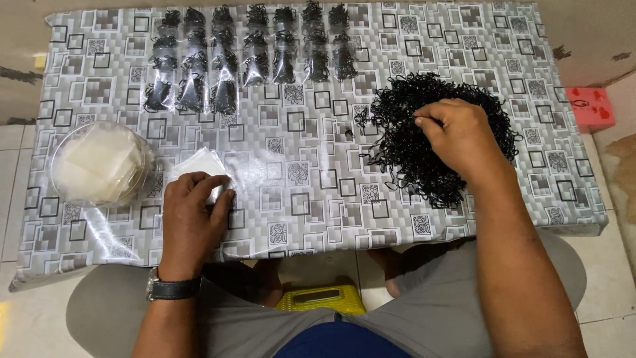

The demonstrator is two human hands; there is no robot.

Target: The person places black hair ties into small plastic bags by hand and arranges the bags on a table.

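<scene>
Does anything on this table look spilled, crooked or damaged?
Nothing stands out. The black bands lie in one loose pile under the right hand, the filled bags sit in rows, and the left hand holds a clear bag.

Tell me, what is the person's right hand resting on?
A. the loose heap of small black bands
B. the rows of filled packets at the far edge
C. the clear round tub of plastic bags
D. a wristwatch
A: the right hand sits on the heap of black bands, its fingers pinching into it, while the left hand presses a small clear bag.
</scene>
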